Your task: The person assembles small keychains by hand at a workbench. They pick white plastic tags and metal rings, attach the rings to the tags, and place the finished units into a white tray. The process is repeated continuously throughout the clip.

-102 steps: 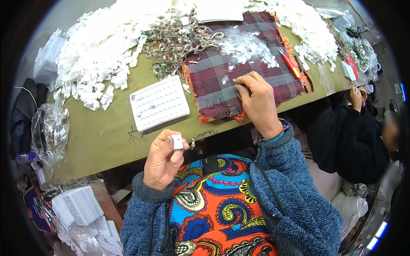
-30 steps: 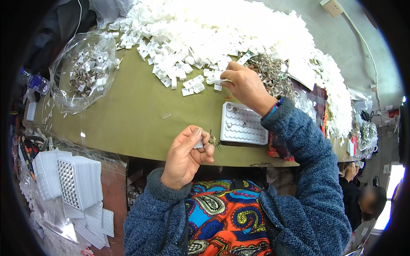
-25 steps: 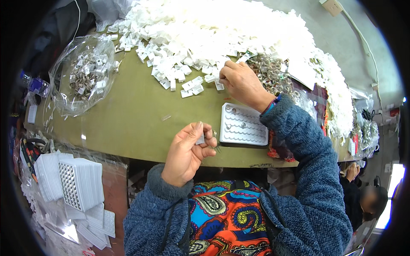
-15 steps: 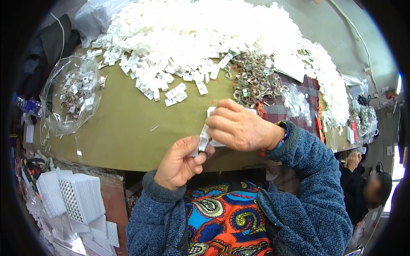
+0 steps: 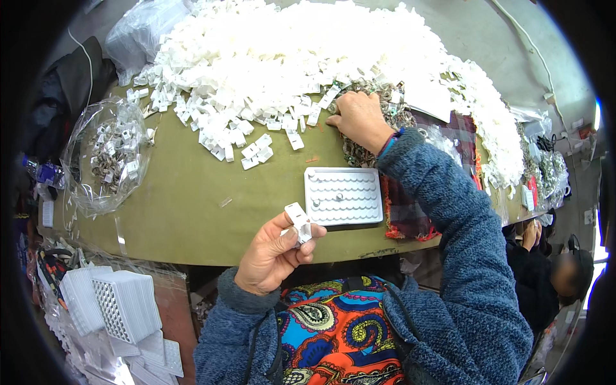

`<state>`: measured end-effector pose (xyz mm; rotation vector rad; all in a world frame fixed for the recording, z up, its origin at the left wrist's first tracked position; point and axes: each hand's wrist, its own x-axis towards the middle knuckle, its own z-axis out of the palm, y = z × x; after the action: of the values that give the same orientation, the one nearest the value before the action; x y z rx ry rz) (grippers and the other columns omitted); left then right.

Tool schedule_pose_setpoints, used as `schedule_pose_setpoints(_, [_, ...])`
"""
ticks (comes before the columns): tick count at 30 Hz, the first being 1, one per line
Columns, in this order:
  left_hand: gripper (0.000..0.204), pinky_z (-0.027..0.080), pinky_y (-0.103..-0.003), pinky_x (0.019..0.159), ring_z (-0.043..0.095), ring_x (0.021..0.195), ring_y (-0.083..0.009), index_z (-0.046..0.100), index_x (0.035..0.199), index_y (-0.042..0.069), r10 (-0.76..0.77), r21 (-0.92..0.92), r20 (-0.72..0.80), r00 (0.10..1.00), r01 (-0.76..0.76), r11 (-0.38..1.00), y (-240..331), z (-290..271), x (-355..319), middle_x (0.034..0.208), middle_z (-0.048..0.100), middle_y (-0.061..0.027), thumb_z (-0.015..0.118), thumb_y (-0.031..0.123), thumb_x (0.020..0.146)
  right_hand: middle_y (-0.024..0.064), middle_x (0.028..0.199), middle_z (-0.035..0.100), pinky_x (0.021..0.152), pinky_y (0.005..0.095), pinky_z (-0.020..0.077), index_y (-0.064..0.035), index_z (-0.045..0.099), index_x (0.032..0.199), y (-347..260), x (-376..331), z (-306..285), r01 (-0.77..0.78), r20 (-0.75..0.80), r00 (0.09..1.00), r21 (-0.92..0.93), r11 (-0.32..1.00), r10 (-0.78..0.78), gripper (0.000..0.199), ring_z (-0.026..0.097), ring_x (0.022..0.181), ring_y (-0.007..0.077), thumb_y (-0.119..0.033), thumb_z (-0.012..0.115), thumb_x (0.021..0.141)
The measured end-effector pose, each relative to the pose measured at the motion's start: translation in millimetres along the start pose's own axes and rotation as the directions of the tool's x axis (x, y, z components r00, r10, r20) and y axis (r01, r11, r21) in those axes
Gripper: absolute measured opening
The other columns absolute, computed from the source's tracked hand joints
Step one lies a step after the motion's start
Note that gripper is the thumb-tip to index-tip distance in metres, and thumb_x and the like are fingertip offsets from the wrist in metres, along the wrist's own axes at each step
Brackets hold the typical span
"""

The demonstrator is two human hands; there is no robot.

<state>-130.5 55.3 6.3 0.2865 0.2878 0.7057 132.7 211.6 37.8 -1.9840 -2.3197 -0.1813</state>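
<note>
In my left hand [image 5: 266, 256], thumb and fingers pinch a small white folded tag [image 5: 298, 223] above the table's near edge. My right hand [image 5: 362, 115] is at the left side of a pile of metal rings [image 5: 398, 112], its fingers bent down and their tips hidden. Whatever they grip does not show. Between the hands lies a white ridged tray [image 5: 350, 219] with a few small silver rings [image 5: 339, 197] in its rows.
A large heap of white folded tags [image 5: 256, 58] covers the table's far side. A clear plastic bag [image 5: 115, 151] of pieces lies left. Beside it, lower down, stand stacked white trays [image 5: 131, 301]. A dark checked cloth [image 5: 410, 208] lies right. Another person [image 5: 545, 276] sits far right.
My right hand has left the white folded tag and moved away to the ring pile, uncovering the tray. My left hand keeps the tag, now turned more upright.
</note>
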Motion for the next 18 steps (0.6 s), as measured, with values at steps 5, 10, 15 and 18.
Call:
schedule_pose_setpoints(5, [0.036, 0.059, -0.029, 0.079, 0.064, 0.085, -0.0125, 0.052, 0.130, -0.001, 0.045, -0.006, 0.066, 0.997, -0.044, 0.999, -4, 2, -2, 0.114, 0.065, -0.0186, 0.060, 0.016, 0.100, 0.0178, 0.082, 0.070, 0.073, 0.0471, 0.0478, -0.0015, 0.071, 0.083, -3, 7, 7, -0.015, 0.039, 0.999, 0.134, 0.991, 0.010, 0.021, 0.067, 0.077, 0.0340, -0.023, 0.074, 0.084])
schedule_pose_setpoints(10, [0.033, 0.061, -0.030, 0.084, 0.066, 0.090, -0.0135, 0.052, 0.130, -0.003, 0.063, -0.006, 0.031, 0.998, -0.063, 0.998, -8, 2, -7, 0.118, 0.064, -0.0198, 0.056, 0.014, 0.102, 0.0159, 0.079, 0.068, 0.067, 0.0343, 0.0528, 0.0032, 0.066, 0.096, 1, 0, -26, 0.083, -0.150, 0.989, 0.545, 0.835, 0.000, 0.010, 0.065, 0.071, 0.0216, -0.005, 0.066, 0.090])
schedule_pose_setpoints(15, [0.031, 0.061, -0.030, 0.084, 0.066, 0.093, -0.0133, 0.052, 0.129, -0.003, 0.146, -0.039, -0.067, 0.987, -0.148, 0.988, -14, 5, -5, 0.129, 0.059, -0.0232, 0.052, 0.015, 0.103, 0.0057, 0.077, 0.068, 0.056, 0.0217, 0.0482, 0.0053, 0.066, 0.097, -28, -46, -70, -0.127, 0.149, 0.989, 0.892, 0.434, -0.016, 0.013, 0.064, 0.064, 0.0095, -0.006, 0.066, 0.091])
schedule_pose_setpoints(18, [0.033, 0.061, -0.031, 0.084, 0.066, 0.096, -0.0173, 0.052, 0.129, -0.003, 0.199, -0.125, -0.046, 0.979, -0.204, 0.971, -17, 5, -6, 0.141, 0.048, -0.0279, 0.048, 0.020, 0.105, 0.0058, 0.078, 0.068, 0.057, 0.0223, 0.0499, 0.0061, 0.066, 0.097, -56, -96, -76, -0.176, 0.212, 0.971, 0.946, 0.271, -0.108, 0.011, 0.064, 0.065, 0.0087, -0.004, 0.064, 0.092])
